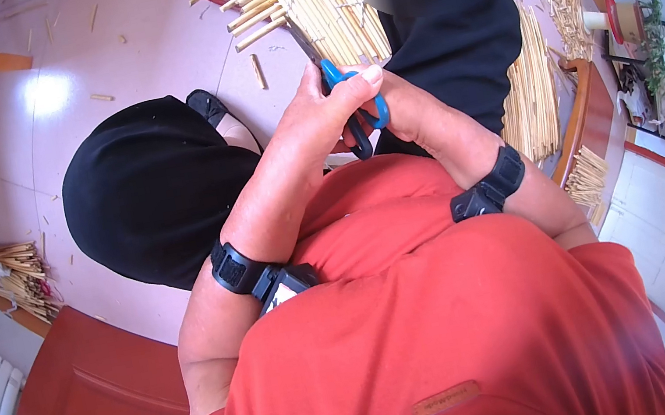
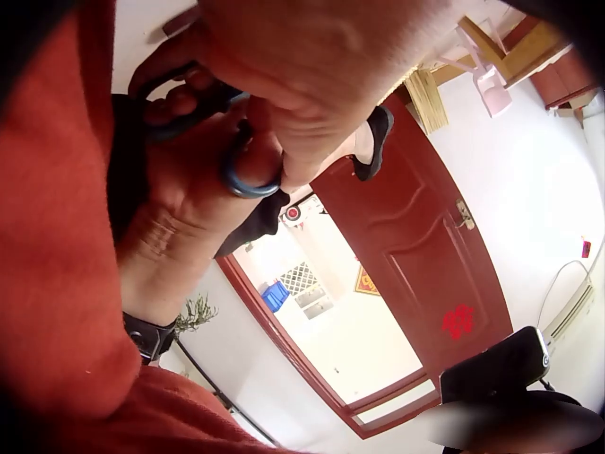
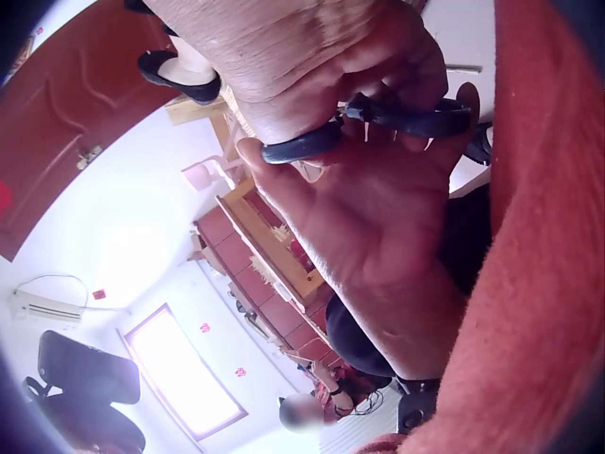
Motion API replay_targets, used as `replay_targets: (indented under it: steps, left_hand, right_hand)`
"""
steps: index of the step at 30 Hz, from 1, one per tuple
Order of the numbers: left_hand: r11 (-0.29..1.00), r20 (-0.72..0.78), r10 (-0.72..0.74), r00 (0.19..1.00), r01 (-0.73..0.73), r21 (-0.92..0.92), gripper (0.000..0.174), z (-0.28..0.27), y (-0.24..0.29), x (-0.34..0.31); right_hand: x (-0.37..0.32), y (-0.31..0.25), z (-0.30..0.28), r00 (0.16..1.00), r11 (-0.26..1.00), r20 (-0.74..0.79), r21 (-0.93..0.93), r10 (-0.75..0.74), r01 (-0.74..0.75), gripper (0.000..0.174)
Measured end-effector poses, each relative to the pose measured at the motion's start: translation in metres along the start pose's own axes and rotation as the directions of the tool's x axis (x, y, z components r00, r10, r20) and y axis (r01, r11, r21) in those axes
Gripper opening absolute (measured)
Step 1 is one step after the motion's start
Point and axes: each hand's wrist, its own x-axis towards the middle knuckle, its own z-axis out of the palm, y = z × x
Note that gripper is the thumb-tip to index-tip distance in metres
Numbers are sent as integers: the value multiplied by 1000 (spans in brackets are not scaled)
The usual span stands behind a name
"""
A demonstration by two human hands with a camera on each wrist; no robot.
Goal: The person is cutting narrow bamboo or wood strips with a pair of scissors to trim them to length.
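A pair of scissors point(image 1: 331, 73) with blue and black handles is held in front of the red shirt, its blades pointing away over the edge of a mat of pale stalks point(image 1: 323, 4). My left hand point(image 1: 321, 116) grips the handles from the left, thumb laid across them. From the other side my right hand point(image 1: 413, 109) grips them too; in the left wrist view its thumb passes through a blue ring point(image 2: 252, 189). Both hands overlap around the handles, so some fingers are hidden. In the right wrist view a dark handle loop point(image 3: 425, 121) shows between the hands.
More stalks lie in a bundle point(image 1: 531, 88) at the right and in a heap point(image 1: 10, 273) at the left. Loose bits, including a short piece point(image 1: 258, 71), are scattered on the tiled floor point(image 1: 70, 58). Legs in black trousers point(image 1: 159, 185) flank the hands.
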Motion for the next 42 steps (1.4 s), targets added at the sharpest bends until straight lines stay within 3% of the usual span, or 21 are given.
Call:
replay_targets:
  steps: [2,4,7,11,17,19,20,22,26,28,35,37,40,41,42]
  left_hand:
    - [1000,9,-9,1000,9,10,81,-2,-1,2]
    - [1000,-20,3,1000,-3,9,80,0,-5,4]
    - [1000,-73,8,997,-10,-20,79,4,-2,0]
    - [1000,-53,8,999,-8,1,80,0,-4,3]
    - [994,-46,106,993,-105,9,78,-1,-9,4]
    - [997,-16,76,997,-75,26,79,-3,-9,4]
    - [997,-15,76,997,-75,28,79,-2,-8,4]
    - [989,-9,104,995,-104,-103,74,2,-8,2]
    - [991,-34,120,992,-122,-63,78,6,-20,2]
    - [994,-5,53,999,-53,-92,80,9,-17,-1]
    - [995,-29,1,1000,-4,-104,74,4,-5,0]
    - [1000,-7,6,1000,-6,-7,82,0,-5,4]
    - [999,-36,38,999,-39,-32,80,1,-2,7]
    - [999,-38,37,999,-38,-32,80,0,-2,7]
    - [999,-43,33,999,-34,-21,79,-1,-2,8]
  right_hand:
    - [0,-1,1,1000,1000,-12,17,21,-21,21]
    - [1,5,0,995,995,-40,-17,-95,94,21]
    - [4,12,-9,995,987,27,-128,-98,101,17]
    - [9,14,-6,985,978,-13,-127,-170,167,18]
    - [6,15,-2,955,923,-61,-283,-289,261,15]
    - [5,11,-6,989,943,3,-303,-145,139,19]
    - [5,12,-6,989,943,2,-303,-147,141,19]
    - [4,14,-5,994,992,-7,-55,-111,110,17]
    - [-11,3,-5,994,994,85,-86,-66,73,19]
    - [-17,-7,-4,991,999,136,-52,9,-2,20]
    - [-7,-9,-3,985,998,168,-55,-21,31,25]
    - [-3,-11,-2,994,1000,110,-30,-3,6,27]
    - [4,-10,-9,991,997,127,-69,43,-34,28]
    - [4,-8,-4,1000,999,28,-36,-6,7,19]
    - [6,-7,-4,1000,999,30,-36,-6,7,19]
